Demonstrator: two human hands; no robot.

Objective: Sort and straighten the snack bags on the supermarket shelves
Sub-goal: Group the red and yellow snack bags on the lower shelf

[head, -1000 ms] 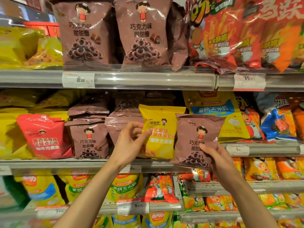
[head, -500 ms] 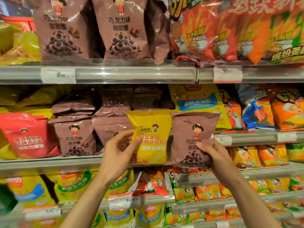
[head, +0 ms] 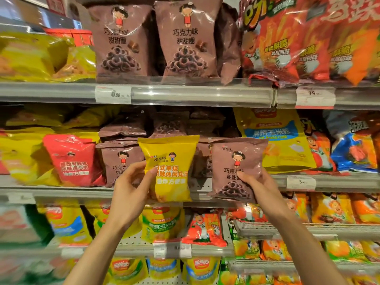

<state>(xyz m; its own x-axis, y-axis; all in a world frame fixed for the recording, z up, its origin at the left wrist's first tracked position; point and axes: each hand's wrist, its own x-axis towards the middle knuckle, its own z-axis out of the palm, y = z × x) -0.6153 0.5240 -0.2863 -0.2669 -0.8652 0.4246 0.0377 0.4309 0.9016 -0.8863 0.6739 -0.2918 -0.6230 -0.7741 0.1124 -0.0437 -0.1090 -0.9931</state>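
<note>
Head view, yellow bag (head: 169, 169) now lifted, tilted

You face grey metal shelves (head: 61, 191) that fill your whole view, tier above tier. The top rail (head: 185, 95) has a clear plastic strip along its front, and overhead light glints off it. A white price tag (head: 112, 94) sits on that rail at the left, and a second tag (head: 314, 97) with a red lower edge at the right. A third tag (head: 301, 183) is on the middle tier to your right. Lower down, a perforated back panel (head: 133, 241) shows behind the stock. The picture's edges are blurred.
</note>
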